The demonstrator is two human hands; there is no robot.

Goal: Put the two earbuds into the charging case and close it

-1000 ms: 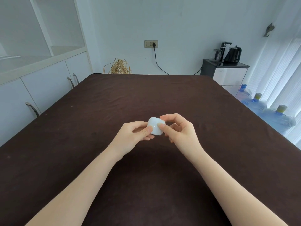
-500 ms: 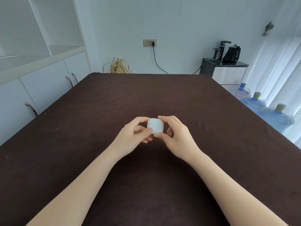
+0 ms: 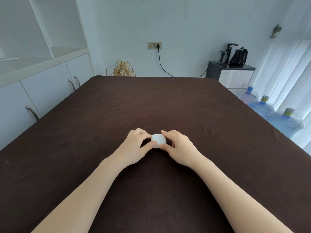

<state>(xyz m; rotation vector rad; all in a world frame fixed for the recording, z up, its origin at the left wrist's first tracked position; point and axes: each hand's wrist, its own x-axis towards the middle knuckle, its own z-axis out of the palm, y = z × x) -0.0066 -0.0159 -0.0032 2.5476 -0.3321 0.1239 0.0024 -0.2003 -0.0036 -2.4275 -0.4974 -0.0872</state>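
Two bare hands meet at the middle of a brown-clothed table [image 3: 168, 101], and between them sits a small white charging case [image 3: 158, 140], its lid down as far as the camera shows, low on or just above the cloth. Start at your left hand [image 3: 134, 147], at nine o'clock of the case: its fingers curl over the far side while its thumb [image 3: 150, 145] presses the near left corner, so it grips the case rather than merely resting beside it. Move across to the case itself: no earbud is visible anywhere on the cloth, and you cannot tell from here whether both lie inside, though the shut lid suggests they probably do. At three o'clock, your right hand [image 3: 180, 148] pinches the other side, forefinger along the far edge, thumb at the near right corner. To finish well, set the case flat before you loosen either grip, and squeeze lid and base together evenly so the seam closes all round. Let go with one hand first, then the other, lifting straight away, since a sideways drag on the soft cloth could tip so small a box. Beyond twelve o'clock stands a wall socket [image 3: 154, 45], clear of the work.
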